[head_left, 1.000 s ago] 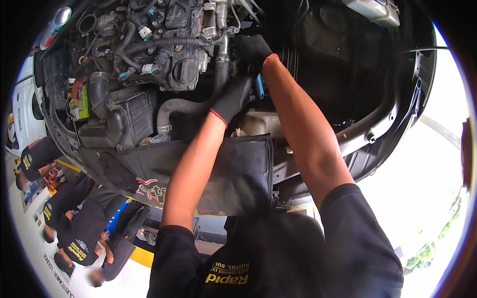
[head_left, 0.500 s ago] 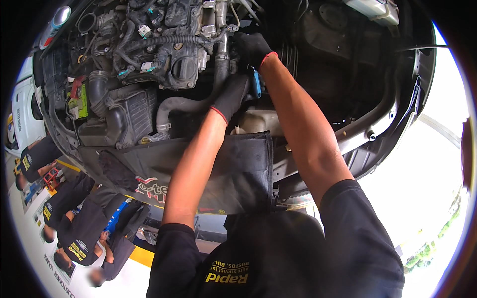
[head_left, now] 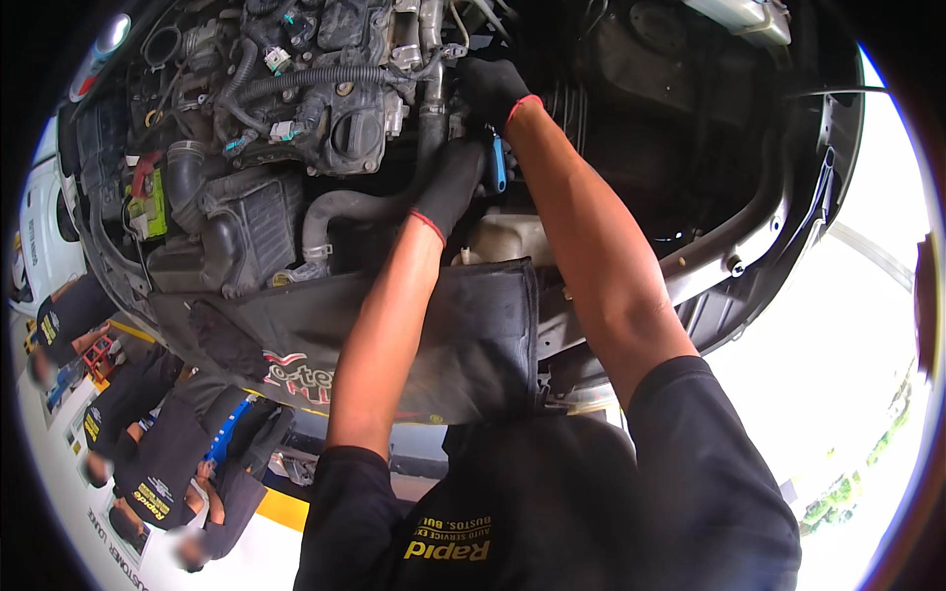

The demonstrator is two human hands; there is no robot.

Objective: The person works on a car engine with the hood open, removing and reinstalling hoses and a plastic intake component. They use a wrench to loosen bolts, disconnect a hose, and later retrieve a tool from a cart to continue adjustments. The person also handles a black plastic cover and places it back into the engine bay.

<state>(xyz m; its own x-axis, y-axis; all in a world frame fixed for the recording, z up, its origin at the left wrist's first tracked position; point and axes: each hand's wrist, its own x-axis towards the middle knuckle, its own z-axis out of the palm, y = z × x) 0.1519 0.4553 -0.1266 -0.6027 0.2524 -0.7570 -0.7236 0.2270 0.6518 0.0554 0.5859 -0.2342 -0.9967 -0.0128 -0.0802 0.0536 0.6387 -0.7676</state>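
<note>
I am leaning over a car's open engine bay (head_left: 325,118) with black, red-cuffed gloves on both hands. My left hand (head_left: 451,185) is closed around a small blue-handled tool (head_left: 500,164) just above a whitish reservoir (head_left: 507,241). My right hand (head_left: 490,87) reaches deeper, beside a vertical metal pipe (head_left: 431,108). Its fingers vanish among dark engine parts, so their grip is hidden. The two hands are close together, with the blue handle lying against my right wrist.
A black protective cover (head_left: 473,345) hangs over the car's front edge under my arms. A thick black hose (head_left: 335,209) and an air box (head_left: 246,231) lie to the left. Several people in dark uniforms (head_left: 148,443) sit at the lower left.
</note>
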